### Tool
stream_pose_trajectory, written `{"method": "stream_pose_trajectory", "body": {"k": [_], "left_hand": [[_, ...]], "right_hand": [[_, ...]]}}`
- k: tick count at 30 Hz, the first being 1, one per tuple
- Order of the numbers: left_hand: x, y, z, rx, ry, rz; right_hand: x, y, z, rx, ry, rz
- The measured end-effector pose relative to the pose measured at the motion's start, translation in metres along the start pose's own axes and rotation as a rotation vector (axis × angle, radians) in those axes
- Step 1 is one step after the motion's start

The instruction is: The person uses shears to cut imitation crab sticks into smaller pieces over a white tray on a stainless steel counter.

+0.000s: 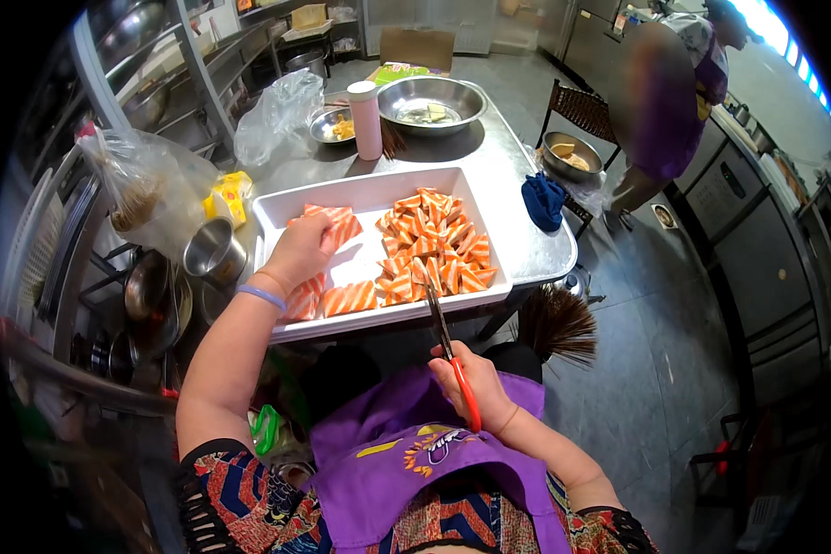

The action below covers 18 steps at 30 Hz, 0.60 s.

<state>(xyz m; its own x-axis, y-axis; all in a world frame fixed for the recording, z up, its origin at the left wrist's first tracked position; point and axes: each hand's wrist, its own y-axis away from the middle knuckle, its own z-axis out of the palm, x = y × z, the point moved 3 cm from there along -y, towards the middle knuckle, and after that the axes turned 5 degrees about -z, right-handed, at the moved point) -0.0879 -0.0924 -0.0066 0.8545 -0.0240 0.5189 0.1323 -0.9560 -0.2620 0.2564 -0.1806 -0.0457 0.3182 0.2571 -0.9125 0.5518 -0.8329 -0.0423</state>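
A white plastic tray (381,181) lies on the steel table before me. Its right half holds a heap of small orange-and-white striped triangular pieces (433,242). My left hand (301,249) is over the tray's left side, its fingers closed on a striped piece (343,225); the fingertips are partly hidden. Larger striped pieces (350,299) lie along the near left edge. My right hand (478,388) holds scissors with red handles (465,391), their blades pointing up over the tray's near rim, in front of the heap.
Behind the tray stand a pink bottle (365,121), a large steel basin (432,104) and a small bowl (332,126). A steel cup (215,251) is at the left, a dark blue cloth item (543,201) at the right. Another person (665,104) stands by the right counter, beyond a chair with a bowl (572,158).
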Motion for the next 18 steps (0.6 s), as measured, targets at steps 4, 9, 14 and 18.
{"method": "stream_pose_trajectory", "body": {"k": [4, 9, 14, 18], "left_hand": [[-0.003, -0.003, -0.007, 0.089, 0.528, -0.228], [0.024, -0.004, -0.015, -0.101, 0.995, -0.376], [0.060, 0.015, 0.005, -0.224, 1.239, -0.408], [0.084, 0.031, 0.028, -0.309, 1.368, -0.410]], "right_hand": [[-0.004, 0.001, -0.006, -0.030, -0.099, 0.063], [-0.003, -0.001, -0.007, -0.141, -0.217, 0.127], [-0.002, -0.013, -0.004, -0.177, -0.250, -0.047], [-0.018, -0.024, -0.010, -0.148, -0.137, -0.030]]}}
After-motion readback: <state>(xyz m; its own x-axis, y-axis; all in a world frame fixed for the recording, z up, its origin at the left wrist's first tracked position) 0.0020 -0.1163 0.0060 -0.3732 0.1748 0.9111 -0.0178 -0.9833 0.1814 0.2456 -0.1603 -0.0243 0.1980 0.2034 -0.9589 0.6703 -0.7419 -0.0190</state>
